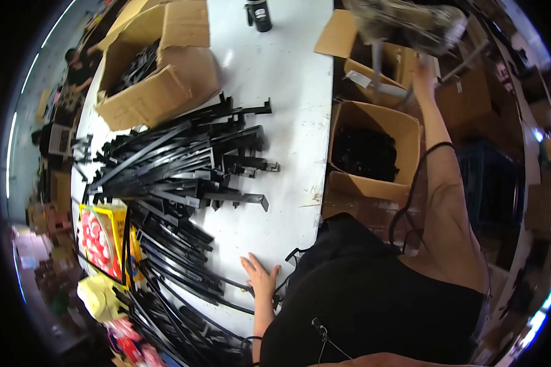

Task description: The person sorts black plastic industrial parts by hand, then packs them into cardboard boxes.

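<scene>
Left hand (260,276) is flat on the white table (281,79), fingers spread wide, palm down, holding nothing; it looks like a brace while the body leans the other way. Just at its seven o'clock run thin black rods that curve along the table edge, the nearest almost touching the wrist.

Right hand (423,68) is stretched far out at one o'clock, up over the cardboard boxes beside the table. It reaches to a blurred grey bundle (410,23) near the top of the view; the smear of motion hides the fingers, so I cannot tell whether they are closed on it or only against it.

My read: with an arm that far out, the planted left hand should carry the weight, and whatever comes off that pile ought to be taken squarely, since it sits above an open box and could tip in.

The bundle itself looks pale grey, long and ragged, lying crosswise; no finer detail shows.

Below the reaching arm, an open carton (373,153) holds small dark parts. Across the table at ten o'clock from the left hand lies a big heap of black metal brackets (177,165), and beyond it another torn cardboard box (159,67).
</scene>
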### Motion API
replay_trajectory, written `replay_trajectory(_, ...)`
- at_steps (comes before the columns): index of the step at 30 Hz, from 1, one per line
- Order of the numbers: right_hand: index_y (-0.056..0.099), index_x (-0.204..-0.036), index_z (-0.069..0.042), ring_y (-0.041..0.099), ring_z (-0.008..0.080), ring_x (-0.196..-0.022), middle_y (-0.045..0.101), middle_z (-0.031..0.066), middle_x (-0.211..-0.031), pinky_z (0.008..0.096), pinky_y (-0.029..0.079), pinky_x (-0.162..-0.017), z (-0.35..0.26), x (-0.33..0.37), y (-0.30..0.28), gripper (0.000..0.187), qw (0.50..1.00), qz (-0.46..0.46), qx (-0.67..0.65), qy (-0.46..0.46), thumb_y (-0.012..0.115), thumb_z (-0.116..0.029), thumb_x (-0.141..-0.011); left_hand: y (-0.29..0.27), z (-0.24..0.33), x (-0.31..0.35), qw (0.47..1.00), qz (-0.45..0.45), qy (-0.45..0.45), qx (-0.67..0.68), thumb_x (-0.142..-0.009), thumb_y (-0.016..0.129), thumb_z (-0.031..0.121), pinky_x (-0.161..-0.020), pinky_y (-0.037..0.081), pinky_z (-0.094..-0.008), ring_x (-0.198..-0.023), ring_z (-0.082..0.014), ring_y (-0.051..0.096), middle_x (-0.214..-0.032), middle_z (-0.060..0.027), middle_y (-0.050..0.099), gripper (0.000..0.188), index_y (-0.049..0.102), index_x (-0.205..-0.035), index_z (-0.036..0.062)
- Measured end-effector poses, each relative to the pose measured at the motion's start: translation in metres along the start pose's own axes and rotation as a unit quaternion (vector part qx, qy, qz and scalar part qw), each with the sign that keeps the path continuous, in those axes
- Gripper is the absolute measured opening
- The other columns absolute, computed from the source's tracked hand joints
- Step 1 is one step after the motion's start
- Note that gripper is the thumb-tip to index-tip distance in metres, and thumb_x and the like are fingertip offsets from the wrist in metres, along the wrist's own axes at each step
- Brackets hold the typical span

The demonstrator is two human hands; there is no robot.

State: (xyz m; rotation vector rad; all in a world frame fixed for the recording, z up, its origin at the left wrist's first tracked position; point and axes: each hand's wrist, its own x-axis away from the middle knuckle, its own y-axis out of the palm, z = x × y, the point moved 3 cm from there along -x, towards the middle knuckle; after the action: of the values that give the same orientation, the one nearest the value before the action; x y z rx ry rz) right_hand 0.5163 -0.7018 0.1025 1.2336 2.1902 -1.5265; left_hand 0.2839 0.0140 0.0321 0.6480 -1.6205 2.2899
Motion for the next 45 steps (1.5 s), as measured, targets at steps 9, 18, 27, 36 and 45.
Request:
replay_trajectory(9, 0.043, -0.105, 0.0, 0.057, 0.0458, -0.092, 0.06, 0.0274, -0.092, 0.0496, 0.045, -0.076, -0.137, 0.009, 0.032, 0.035, 0.964, -0.223, -0.094, 0.107, 0.049, -0.033, -0.096, -0.003, 0.007, -0.003, 1.0, -0.016, 0.005, -0.005, -0.071, 0.079, 0.04, -0.095, 0.033, -0.0696, -0.143, -0.0428, 0.006, -0.152, -0.0291, 0.002, 0.11, 0.011, -0.149, 0.002)
replay_trajectory(18, 0.045, -0.105, -0.002, 0.06, 0.0417, -0.09, 0.062, 0.0217, -0.093, 0.0489, 0.045, -0.073, -0.145, 0.019, 0.065, 0.027, 0.976, -0.168, -0.1, 0.097, 0.05, -0.026, -0.096, -0.007, 0.016, -0.003, 0.999, -0.039, -0.012, 0.007, -0.071, 0.08, 0.038, -0.097, 0.03, -0.0706, -0.143, -0.0438, 0.004, -0.152, -0.0303, 0.001, 0.11, 0.01, -0.148, 0.0012)
replay_trajectory(27, 0.033, -0.134, 0.002, 0.047, 0.045, -0.115, 0.036, 0.0256, -0.135, 0.0529, 0.053, -0.092, 0.004, 0.029, 0.118, 0.052, 0.436, 0.045, -0.65, 0.62, 0.053, -0.022, -0.092, -0.008, 0.022, -0.01, 0.998, -0.057, -0.025, -0.018, -0.071, 0.079, 0.039, -0.098, 0.032, -0.068, -0.142, -0.0444, 0.004, -0.152, -0.0307, -0.001, 0.111, 0.008, -0.148, 0.0003)
replay_trajectory(36, 0.048, -0.126, -0.007, 0.057, 0.0409, -0.098, 0.055, 0.0193, -0.116, 0.0671, 0.045, -0.08, 0.075, 0.06, 0.193, 0.05, 0.394, 0.04, -0.65, 0.648, 0.058, -0.04, -0.09, -0.001, 0.006, -0.008, 0.997, -0.055, 0.015, -0.052, -0.068, 0.08, 0.045, -0.096, 0.037, -0.062, -0.14, -0.0507, 0.006, -0.147, -0.0392, 0.004, 0.116, 0.011, -0.144, -0.0091)
replay_trajectory(45, 0.053, -0.11, 0.001, 0.06, 0.0366, -0.094, 0.06, 0.0185, -0.102, 0.0549, 0.05, -0.082, 0.099, 0.084, 0.212, 0.043, 0.401, 0.055, -0.683, 0.609, 0.065, -0.029, -0.082, 0.089, -0.066, -0.024, 0.979, 0.146, -0.002, -0.145, -0.09, 0.045, 0.016, -0.082, 0.048, -0.0596, -0.128, -0.0526, 0.037, -0.139, -0.0378, 0.033, 0.047, 0.042, -0.135, 0.0021)
